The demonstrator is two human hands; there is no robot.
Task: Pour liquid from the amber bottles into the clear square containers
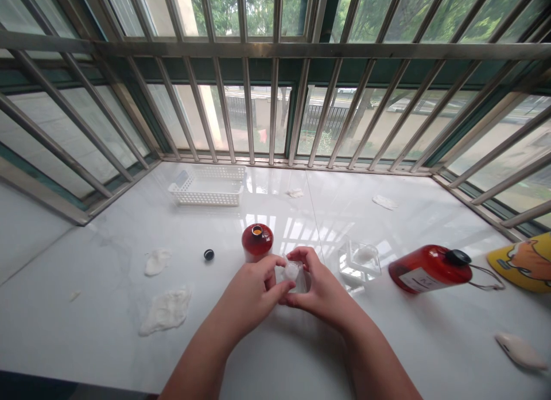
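Note:
In the middle of the counter, my left hand and my right hand meet over a small clear plastic container. My right fingers curl around its right side. The left thumb and fingers pinch at its upper left part, where a whitish round piece shows; the fingers partly hide it. Just beyond my left hand stands a red bottle, its neck uncapped. A black cap lies left of that bottle. Right of my hands rests a clear square box with something white inside.
A second red bottle with black cap and cord lies tilted at right, near a yellow printed container and a beige object. White crumpled pieces are scattered about. A white perforated basket sits by the window bars.

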